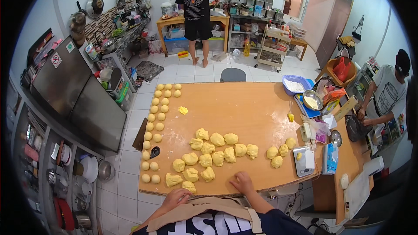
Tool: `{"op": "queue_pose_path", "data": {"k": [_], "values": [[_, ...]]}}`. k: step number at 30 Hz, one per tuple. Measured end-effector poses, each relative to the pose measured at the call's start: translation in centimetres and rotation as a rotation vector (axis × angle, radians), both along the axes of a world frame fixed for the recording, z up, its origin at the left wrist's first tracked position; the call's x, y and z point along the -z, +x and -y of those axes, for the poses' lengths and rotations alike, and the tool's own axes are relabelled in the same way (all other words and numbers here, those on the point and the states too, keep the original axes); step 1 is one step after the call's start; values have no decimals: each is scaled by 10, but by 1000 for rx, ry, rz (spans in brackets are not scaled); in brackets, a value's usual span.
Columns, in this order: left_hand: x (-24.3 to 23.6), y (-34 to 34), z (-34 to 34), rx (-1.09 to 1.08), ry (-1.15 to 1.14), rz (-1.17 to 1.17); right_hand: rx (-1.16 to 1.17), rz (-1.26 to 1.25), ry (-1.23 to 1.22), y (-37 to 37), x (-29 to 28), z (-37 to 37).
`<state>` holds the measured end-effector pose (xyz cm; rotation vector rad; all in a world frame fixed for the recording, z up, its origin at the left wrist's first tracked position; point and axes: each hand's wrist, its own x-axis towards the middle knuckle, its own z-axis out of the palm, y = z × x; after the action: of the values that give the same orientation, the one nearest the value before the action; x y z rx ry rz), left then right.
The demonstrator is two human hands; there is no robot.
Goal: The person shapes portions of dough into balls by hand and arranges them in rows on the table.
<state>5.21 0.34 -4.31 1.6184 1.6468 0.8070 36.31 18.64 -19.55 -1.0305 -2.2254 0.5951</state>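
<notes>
My left hand (176, 198) lies at the table's near edge, just below a rough yellow dough lump (189, 186). Its fingers reach to the right, loosely stretched, with nothing visible in them. To the right, my right hand (243, 182) rests on the wooden tabletop, thumb and fingers apart, holding nothing that I can see. Ahead of both hands spreads a group of uneven dough lumps (205, 160). Smooth round dough balls (155, 166) stand in rows along the left edge. A few rounder dough pieces (277, 162) sit beside the kitchen scale (304, 162).
A small yellow scrap (183, 110) and a dark crumpled piece (155, 152) lie on the table (235, 104). At right are a blue basin of white powder (294, 84) and a metal bowl (312, 100). One person (196, 8) stands at the back; another (385, 91) handles a black bag.
</notes>
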Motion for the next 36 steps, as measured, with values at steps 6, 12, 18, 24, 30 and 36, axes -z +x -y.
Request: {"op": "queue_pose_path", "data": {"k": [6,12,18,24,30,36], "values": [[19,-15,18,-74,-13,21,169,68,29,17,-16,-17],[15,-16,14,-51,-31,5,109,4,-55,-13,-5,-2],[10,-20,16,-73,22,4,124,61,-33,29,-8,-9],[-5,-15,9,-31,-36,-9,153,44,-50,-13,-21,-9],[17,-25,11,-34,-36,-10,64,65,-84,38,-6,4],[11,-13,5,-57,-69,54,144,27,-121,-9,-18,-12]]}}
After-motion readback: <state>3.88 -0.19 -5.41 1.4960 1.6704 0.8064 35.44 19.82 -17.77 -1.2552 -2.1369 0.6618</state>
